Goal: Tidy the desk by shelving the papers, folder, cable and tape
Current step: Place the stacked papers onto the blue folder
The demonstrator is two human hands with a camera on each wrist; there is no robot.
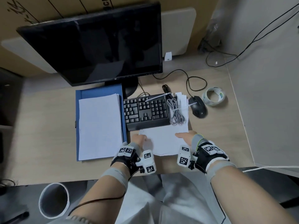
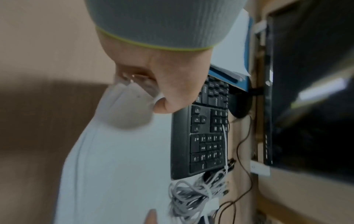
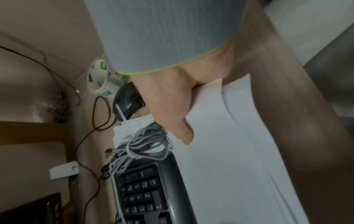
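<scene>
A stack of white papers [image 1: 163,141] lies at the desk's front edge, its far part under the keyboard and under a coiled grey cable [image 1: 175,110]. My left hand [image 1: 141,139] pinches the stack's left edge, thumb on top. On the stack's right edge my right hand [image 1: 183,136] grips it the same way. The wrist views show the same: left hand [image 2: 161,97] on the papers [image 2: 118,166], right hand [image 3: 176,115] on the papers [image 3: 229,151] beside the cable [image 3: 141,145]. A blue folder [image 1: 77,110] with sheets on it lies to the left. A tape roll [image 1: 213,97] sits far right.
A black keyboard [image 1: 145,110] sits just behind the papers, with a mouse [image 1: 198,105] to its right and a dark monitor [image 1: 97,49] behind. A partition wall [image 1: 267,102] bounds the desk on the right. A white bin [image 1: 54,199] stands below the front edge.
</scene>
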